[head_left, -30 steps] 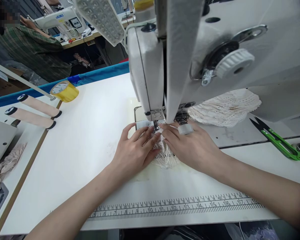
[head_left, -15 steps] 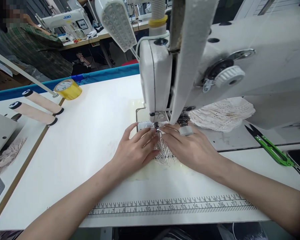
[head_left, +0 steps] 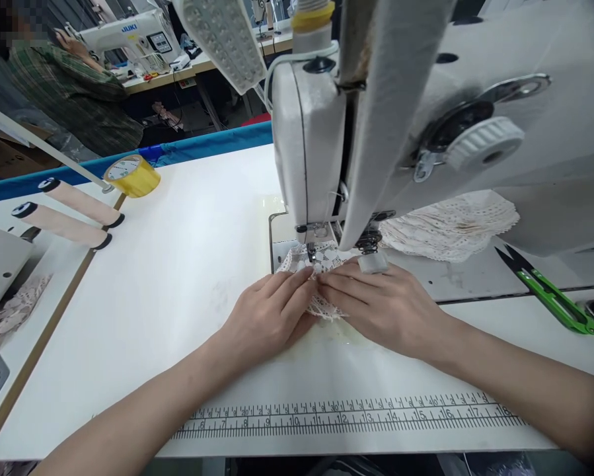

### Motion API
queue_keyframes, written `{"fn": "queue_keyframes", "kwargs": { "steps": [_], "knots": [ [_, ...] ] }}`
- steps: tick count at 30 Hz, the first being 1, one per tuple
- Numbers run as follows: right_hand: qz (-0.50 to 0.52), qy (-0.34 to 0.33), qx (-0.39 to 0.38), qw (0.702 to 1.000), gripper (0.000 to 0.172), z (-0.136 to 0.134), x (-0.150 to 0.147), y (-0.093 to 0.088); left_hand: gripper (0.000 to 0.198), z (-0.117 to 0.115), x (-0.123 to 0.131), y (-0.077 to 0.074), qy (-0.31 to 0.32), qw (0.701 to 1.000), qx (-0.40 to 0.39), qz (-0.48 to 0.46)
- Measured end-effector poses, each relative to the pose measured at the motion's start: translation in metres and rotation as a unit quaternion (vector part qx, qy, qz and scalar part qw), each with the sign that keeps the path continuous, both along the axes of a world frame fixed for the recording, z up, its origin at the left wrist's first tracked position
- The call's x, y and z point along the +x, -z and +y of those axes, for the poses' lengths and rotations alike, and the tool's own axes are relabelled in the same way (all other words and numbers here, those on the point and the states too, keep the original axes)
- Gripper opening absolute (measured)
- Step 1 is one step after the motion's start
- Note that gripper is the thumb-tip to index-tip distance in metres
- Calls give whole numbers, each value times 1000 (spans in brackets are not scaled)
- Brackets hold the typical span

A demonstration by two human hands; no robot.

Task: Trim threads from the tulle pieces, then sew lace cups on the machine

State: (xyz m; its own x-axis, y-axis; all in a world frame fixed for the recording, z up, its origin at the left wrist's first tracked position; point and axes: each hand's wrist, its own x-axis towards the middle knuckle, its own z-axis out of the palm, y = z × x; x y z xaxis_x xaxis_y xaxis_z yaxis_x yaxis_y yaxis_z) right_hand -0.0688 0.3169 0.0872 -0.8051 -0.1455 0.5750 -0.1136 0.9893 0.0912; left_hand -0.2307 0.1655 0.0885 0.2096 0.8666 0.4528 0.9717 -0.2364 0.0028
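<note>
A piece of white lace (head_left: 326,308) lies beneath the needle and presser foot (head_left: 311,252) of a white sewing machine (head_left: 306,145). My left hand (head_left: 271,311) grips its left side, fingers together and curled, the thumb mostly hidden under them. From the right, my right hand (head_left: 386,301) holds the lace with closed fingers, their tips almost meeting those of the left. Both hands sit just on the near side of the foot and cover much of the lace. Part of it spreads out behind the fingertips around the foot.
Stacked lace pieces (head_left: 450,225) lie behind the right hand. Green thread snips (head_left: 549,291) rest at the right. At the left are a yellow tape roll (head_left: 145,180) and two thread cones (head_left: 61,225). A printed ruler (head_left: 326,420) runs along the front edge. A person (head_left: 73,92) sits beyond.
Both hands have drawn slightly toward me, and their fingers have closed in on the lace. More lace shows around the presser foot. The view has shifted slightly.
</note>
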Motion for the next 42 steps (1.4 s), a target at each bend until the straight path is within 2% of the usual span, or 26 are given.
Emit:
{"fn": "queue_keyframes", "kwargs": {
  "steps": [2,7,17,26,32,42],
  "knots": [
    [4,-3,17,1000,21,0,1,0,34,-1,2,-1,-15,999,-5,43],
    [6,-14,35,999,22,0,2,-3,28,-3,4,-3,-24,994,0,104],
    [14,-6,29,999,25,0,0,-2,26,-2,3,-3,-20,994,11,108],
    [14,0,46,999,24,4,-6,-1,28,4,-2,-1,-48,993,11,104],
    [10,1,64,998,26,1,-5,-1,31,-1,-1,-1,-21,997,0,71],
    [3,6,58,998,27,3,-6,2,30,5,-5,1,-43,997,-2,60]
  ]
}}
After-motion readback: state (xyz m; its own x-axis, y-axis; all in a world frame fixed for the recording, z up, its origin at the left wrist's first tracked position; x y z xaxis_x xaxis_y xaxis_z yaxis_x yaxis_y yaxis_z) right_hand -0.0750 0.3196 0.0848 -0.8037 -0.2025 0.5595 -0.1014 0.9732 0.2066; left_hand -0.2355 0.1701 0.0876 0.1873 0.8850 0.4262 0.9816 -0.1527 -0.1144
